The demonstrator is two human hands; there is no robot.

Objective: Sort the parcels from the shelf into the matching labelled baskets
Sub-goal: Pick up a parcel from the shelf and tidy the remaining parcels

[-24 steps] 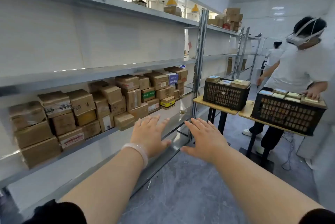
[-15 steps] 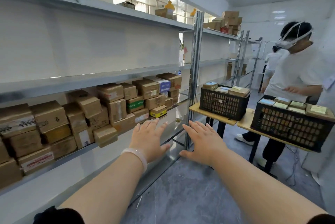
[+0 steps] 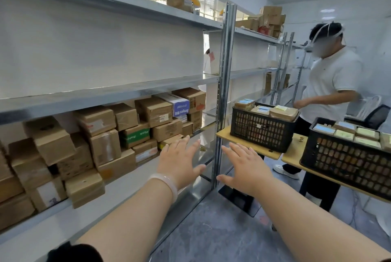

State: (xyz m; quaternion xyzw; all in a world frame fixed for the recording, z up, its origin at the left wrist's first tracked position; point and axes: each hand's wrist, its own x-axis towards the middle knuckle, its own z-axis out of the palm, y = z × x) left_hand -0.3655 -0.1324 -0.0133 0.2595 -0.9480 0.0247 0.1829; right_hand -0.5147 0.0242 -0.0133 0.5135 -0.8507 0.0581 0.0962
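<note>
Beside the shelf [image 3: 105,97], hands [image 3: 179,163] [image 3: 243,169] outstretched, flat.

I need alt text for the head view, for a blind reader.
A left hand and a right hand, open and empty, reach toward a shelf of cardboard parcels. At right, two black baskets stand on tables, a person behind them.

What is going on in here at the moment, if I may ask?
The person wearing the camera faces a grey metal shelf stacked with brown cardboard parcels. Their left hand and right hand are held out open, fingers spread, holding nothing. To the right, a black plastic lattice basket and a second black basket sit on light wooden tables, each already holding parcels. Another person in a white shirt stands behind the tables.
</note>
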